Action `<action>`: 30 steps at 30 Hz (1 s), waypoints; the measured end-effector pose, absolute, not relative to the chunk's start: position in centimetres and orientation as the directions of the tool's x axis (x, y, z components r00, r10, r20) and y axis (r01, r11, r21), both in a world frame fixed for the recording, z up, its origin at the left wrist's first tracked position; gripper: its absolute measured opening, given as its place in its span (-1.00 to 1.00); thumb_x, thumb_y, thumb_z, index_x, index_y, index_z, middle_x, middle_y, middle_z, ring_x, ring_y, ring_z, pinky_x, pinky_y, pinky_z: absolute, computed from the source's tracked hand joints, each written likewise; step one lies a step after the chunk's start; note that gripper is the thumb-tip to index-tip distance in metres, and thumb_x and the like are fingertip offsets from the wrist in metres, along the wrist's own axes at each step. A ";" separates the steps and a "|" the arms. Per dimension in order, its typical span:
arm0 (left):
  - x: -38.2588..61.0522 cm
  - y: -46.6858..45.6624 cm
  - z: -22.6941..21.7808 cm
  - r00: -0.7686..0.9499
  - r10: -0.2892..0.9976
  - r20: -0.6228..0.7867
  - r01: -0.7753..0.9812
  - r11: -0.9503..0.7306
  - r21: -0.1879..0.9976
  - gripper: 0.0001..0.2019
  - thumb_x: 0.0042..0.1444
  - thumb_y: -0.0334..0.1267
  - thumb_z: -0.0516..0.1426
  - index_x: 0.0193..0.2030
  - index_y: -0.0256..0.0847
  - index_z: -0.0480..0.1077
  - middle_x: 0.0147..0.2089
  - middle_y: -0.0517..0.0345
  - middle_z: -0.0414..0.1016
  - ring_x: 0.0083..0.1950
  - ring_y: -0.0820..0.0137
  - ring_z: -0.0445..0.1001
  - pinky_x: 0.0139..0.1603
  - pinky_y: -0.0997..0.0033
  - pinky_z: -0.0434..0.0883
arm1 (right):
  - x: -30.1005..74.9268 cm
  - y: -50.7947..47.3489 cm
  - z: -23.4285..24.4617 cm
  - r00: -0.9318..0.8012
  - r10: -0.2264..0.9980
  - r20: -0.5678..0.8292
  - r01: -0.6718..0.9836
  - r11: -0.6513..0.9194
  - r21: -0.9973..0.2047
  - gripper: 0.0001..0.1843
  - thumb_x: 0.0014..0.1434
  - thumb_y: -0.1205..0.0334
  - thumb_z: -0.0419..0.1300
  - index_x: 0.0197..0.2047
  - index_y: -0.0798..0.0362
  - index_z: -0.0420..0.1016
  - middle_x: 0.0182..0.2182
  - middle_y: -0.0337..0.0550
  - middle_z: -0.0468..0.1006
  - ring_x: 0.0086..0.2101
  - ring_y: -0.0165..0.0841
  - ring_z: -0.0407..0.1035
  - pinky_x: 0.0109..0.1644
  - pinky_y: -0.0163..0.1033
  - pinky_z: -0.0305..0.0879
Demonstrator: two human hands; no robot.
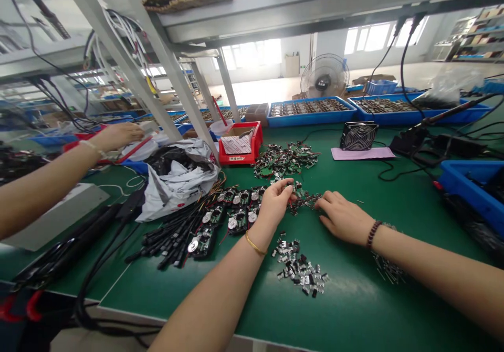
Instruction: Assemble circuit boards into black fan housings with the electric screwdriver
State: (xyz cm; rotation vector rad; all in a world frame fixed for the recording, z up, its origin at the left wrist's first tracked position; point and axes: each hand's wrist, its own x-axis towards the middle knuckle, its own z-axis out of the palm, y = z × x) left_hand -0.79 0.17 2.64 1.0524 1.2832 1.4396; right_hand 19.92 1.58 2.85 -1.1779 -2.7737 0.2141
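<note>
Left hand (273, 202) pinches a small circuit board (290, 187) — right hand (344, 218) lies relaxed, fingers slightly spread, on the green mat (354, 299), with a board heap (285, 160) at twelve o'clock.

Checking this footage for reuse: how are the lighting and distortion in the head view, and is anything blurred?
In the head view, the windows at the back blow out to white, the wide-angle lens visibly bends the steel shelf frame and the green bench, and the left hand and right hand look reasonably sharp, without heavy shadows.
</note>
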 end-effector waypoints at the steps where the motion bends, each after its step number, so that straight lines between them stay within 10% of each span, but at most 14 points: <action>1: -0.8 0.2 2.7 -0.222 0.975 0.027 -0.083 -0.046 0.995 -0.68 0.10 -0.22 0.33 -0.01 -0.28 0.58 -0.44 0.18 0.55 -0.44 0.45 0.54 -0.43 0.56 0.38 | 20.0 1.4 2.8 -0.692 0.721 0.041 0.704 0.687 -0.179 -0.88 0.33 0.44 0.20 -0.08 0.15 0.52 -0.09 0.10 0.47 -0.06 -0.03 0.36 0.07 0.03 0.37; 14: -0.1 -0.2 3.0 -0.184 0.982 0.034 -0.032 -0.041 0.999 -0.73 0.19 -0.37 0.23 0.03 -0.30 0.56 -0.44 0.20 0.54 -0.43 0.48 0.55 -0.42 0.59 0.38 | 21.3 0.6 3.0 -0.737 0.674 -0.055 0.638 0.667 -0.385 -0.74 0.27 0.39 0.33 0.02 0.11 0.52 -0.12 -0.01 0.57 -0.13 -0.14 0.46 -0.02 -0.11 0.37; 22: 1.0 -1.1 3.0 -0.097 0.993 0.073 0.055 -0.068 0.996 -0.70 0.21 -0.40 0.23 0.09 -0.28 0.54 -0.25 0.09 0.64 -0.29 0.38 0.63 -0.22 0.46 0.53 | 22.3 0.3 2.1 -0.624 0.758 0.190 0.542 0.595 -0.594 -0.98 0.27 0.31 0.23 -0.20 0.05 0.49 -0.31 -0.11 0.59 -0.32 -0.21 0.48 -0.23 -0.16 0.40; 30: 3.4 -3.5 2.9 0.021 0.985 0.169 0.160 -0.170 0.972 -0.65 0.22 -0.40 0.19 0.14 -0.22 0.55 0.04 -0.05 0.63 -0.13 0.30 0.63 -0.01 0.32 0.56 | 23.1 -0.4 3.9 -0.447 0.763 0.466 0.320 0.623 -0.714 -0.80 0.37 0.09 0.19 -0.10 0.02 0.54 -0.29 -0.13 0.57 -0.34 -0.30 0.45 -0.28 -0.23 0.40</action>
